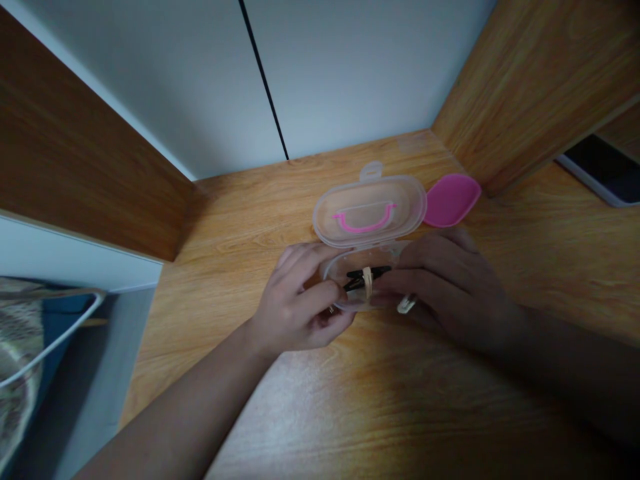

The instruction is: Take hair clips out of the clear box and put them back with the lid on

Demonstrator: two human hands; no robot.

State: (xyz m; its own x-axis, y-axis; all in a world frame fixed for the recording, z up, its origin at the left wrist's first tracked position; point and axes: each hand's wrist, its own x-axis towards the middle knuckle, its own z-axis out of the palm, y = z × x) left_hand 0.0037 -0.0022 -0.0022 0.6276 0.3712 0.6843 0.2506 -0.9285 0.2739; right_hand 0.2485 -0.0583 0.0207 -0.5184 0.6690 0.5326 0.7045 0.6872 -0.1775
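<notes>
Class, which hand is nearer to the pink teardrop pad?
Right. The right hand sits just below the pink teardrop pad; the left hand lies farther off, across the clear plastic case.

A smartphone [605, 170] lies far right on the wooden desk [240, 220]; white cabinet doors [350, 73] stand behind.

Desk: wooden desk [240, 227] under everything, panels behind and either side
Box: plastic box [334, 287] on desk, between my hands
In box: hair clips [367, 277], banded together
Lid: box lid [370, 212] behind box
Sponge: makeup sponge [451, 200] right of lid
Left hand: my left hand [295, 300] at box's left
Right hand: my right hand [445, 287] at box's right
Far right: phone [605, 170] on desk
</notes>
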